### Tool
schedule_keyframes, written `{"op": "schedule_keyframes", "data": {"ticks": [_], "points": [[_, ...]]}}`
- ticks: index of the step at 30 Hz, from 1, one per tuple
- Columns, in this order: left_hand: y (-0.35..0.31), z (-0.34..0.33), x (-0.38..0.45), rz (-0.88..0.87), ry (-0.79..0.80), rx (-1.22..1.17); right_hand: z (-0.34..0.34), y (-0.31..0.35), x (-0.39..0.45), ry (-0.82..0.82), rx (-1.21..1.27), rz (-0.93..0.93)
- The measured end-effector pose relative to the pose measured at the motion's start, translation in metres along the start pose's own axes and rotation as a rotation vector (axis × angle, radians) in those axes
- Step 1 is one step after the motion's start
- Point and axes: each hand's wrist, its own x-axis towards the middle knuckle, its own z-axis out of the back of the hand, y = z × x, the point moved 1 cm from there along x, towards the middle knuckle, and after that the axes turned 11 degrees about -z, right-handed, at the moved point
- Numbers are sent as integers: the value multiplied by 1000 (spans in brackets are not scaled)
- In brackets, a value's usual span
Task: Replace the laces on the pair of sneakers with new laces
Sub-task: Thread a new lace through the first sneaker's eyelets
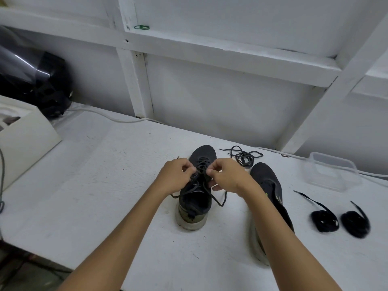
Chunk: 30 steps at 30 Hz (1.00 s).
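**Under both hands: a sneaker being laced**

Beneath the hands sits the left sneaker (194, 198); the second sneaker (267, 185) lies right of the right hand (227, 175). That hand and the left hand (175, 175) each pinch its lace (202, 164). Further right lie 2 coiled laces (324, 220).

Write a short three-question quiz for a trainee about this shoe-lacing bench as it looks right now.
1. True or false: both hands, left hand and right hand, are working at the lace of the left sneaker.
2. How many coiled black lace bundles lie right of the right sneaker?
3. Multiple choice: the loose lace lies A) inside the clear plastic container, B) on the table beyond the right sneaker's toe, C) under the left sneaker.

Key: 1 true; 2 two; 3 B.
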Motion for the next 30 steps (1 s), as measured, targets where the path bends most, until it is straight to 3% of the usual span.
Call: {"op": "schedule_keyframes", "data": {"ticks": [5, 13, 19, 23, 30], "points": [[7, -6, -5, 93, -45, -147, -7, -6, 0, 24, 267, -106], [-1, 4, 4, 16, 84, -78, -3, -2, -2, -32, 46, 10], [2, -2, -3, 51, -1, -128, -12, -8, -2, -46, 207, -55], [5, 1, -14, 25, -74, -211, -14, -15, -13, -160, 251, -1], [10, 1, -36, -190, -196, 21, -30, -31, -40, -452, 51, 215]]}}
